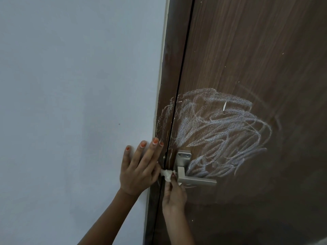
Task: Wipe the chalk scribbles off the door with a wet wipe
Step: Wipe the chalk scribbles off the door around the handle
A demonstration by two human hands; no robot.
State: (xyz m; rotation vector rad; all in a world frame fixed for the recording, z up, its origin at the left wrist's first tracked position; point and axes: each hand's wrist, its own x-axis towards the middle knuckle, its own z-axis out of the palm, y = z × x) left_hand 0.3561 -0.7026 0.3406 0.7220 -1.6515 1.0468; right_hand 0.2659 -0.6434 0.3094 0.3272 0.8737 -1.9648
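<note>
- Left hand (139, 167), fingers straight and spread, rests on the wall (70, 85), lower centre.
- Right hand (174, 195) pinches the wet wipe (167, 175) beside the handle (194, 180).
- Chalk scribbles (221, 137) cover the door (256, 50), centre right.

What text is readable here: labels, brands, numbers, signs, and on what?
None readable.
chalk scribbles on the door: loops and strokes only, no letters or digits.
door handle: bare metal with two screws on its plate, no brand mark shows.
wet wipe pinched in the right hand: crumpled, no print shows.
</note>
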